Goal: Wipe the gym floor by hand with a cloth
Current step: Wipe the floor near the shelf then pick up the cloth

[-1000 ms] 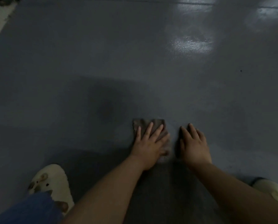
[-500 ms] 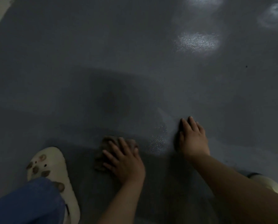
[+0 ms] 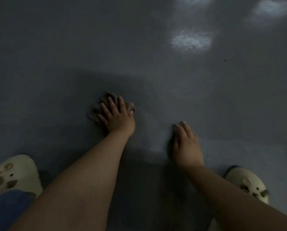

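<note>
Dim light, dark grey gym floor (image 3: 56,64). At 8 o'clock: cream clog (image 3: 14,174), blue trouser leg (image 3: 7,207) over its heel. Centre: left hand (image 3: 117,117), fingers straight and spread, pressing flat on the brown cloth (image 3: 97,109); cloth bunched, lying on floor at 11 o'clock of that hand. Right hand (image 3: 187,147) flat on bare floor, fingers extended, holding nothing. At 4 o'clock: second cream clog (image 3: 249,184). At 1 o'clock: light patch (image 3: 191,40) reflecting.

hands: 2 (image 3: 118,120) (image 3: 187,147) | cloth: 1 (image 3: 96,110) | clogs: 2 (image 3: 21,172) (image 3: 247,184)
</note>
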Motion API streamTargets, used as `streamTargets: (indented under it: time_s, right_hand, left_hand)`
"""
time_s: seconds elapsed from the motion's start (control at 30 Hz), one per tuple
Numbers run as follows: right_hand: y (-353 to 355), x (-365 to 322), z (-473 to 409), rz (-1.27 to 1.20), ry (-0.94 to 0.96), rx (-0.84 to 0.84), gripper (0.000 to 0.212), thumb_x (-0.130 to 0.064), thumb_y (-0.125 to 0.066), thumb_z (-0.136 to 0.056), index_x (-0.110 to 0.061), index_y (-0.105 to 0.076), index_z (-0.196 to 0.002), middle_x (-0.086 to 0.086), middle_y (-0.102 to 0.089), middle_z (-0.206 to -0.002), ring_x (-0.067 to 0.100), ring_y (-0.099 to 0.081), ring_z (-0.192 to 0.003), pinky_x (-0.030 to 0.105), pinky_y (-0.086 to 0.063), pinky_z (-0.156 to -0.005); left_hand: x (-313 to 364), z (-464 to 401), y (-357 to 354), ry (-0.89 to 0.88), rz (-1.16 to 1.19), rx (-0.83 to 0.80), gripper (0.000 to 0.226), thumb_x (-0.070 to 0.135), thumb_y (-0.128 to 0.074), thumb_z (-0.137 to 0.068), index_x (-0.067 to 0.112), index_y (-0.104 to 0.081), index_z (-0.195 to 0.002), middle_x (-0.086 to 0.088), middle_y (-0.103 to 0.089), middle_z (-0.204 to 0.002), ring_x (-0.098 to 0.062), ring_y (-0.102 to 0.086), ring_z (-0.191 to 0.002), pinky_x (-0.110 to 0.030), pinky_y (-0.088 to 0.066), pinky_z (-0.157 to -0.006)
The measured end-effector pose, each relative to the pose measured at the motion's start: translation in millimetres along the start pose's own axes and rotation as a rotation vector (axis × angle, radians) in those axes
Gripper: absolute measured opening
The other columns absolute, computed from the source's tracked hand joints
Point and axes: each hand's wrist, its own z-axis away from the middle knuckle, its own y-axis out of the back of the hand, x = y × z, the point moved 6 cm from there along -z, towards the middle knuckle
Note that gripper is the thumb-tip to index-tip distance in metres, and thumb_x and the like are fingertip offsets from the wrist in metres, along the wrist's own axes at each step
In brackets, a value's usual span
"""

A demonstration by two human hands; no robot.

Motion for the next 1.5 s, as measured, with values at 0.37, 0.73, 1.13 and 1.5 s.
streamTargets:
  time_s: [0.37,0.73,1.13,1.5]
  right_hand:
    - [9,19,17,-0.085,-0.057,0.109,0.047,-0.015,-0.036,-0.101,-0.012,-0.031,-0.147,0.004,-0.018,-0.157,0.021,-0.019,-0.142,0.023,-0.015,-0.114]
    - [-10,-2,28,-0.028,0.057,-0.004,0.048,-0.021,-0.036,-0.101,-0.017,-0.026,-0.149,0.0,-0.018,-0.158,0.02,-0.016,-0.143,0.025,-0.013,-0.115]
    - [-26,2,51,0.018,0.065,-0.076,0.05,-0.021,-0.036,-0.101,-0.018,-0.025,-0.149,0.001,-0.018,-0.158,0.021,-0.017,-0.143,0.03,-0.016,-0.116]
    - [8,-15,94,0.047,-0.003,-0.12,0.043,-0.022,-0.04,-0.099,-0.013,-0.036,-0.142,0.007,-0.034,-0.148,0.026,-0.03,-0.135,0.031,-0.024,-0.111]
  left_hand:
    - [89,142,-71,-0.956,-0.314,-0.109,0.065,0.043,-0.028,-0.083,0.021,-0.036,-0.144,-0.007,-0.033,-0.152,-0.036,-0.023,-0.141,-0.061,-0.021,-0.106]
    - [-118,104,-37,0.251,0.035,0.037,0.065,0.045,-0.039,-0.096,0.03,-0.01,-0.152,-0.004,0.005,-0.16,-0.036,0.006,-0.145,-0.065,-0.006,-0.109]
    - [31,176,-90,-0.245,0.012,-0.156,0.068,0.049,-0.023,-0.092,0.03,0.006,-0.151,-0.004,0.02,-0.157,-0.039,0.021,-0.141,-0.064,0.011,-0.107]
    - [6,199,-27,-0.271,0.038,-0.356,0.082,0.028,-0.053,-0.093,0.018,0.003,-0.152,-0.006,0.013,-0.159,-0.029,0.007,-0.146,-0.043,-0.007,-0.119]
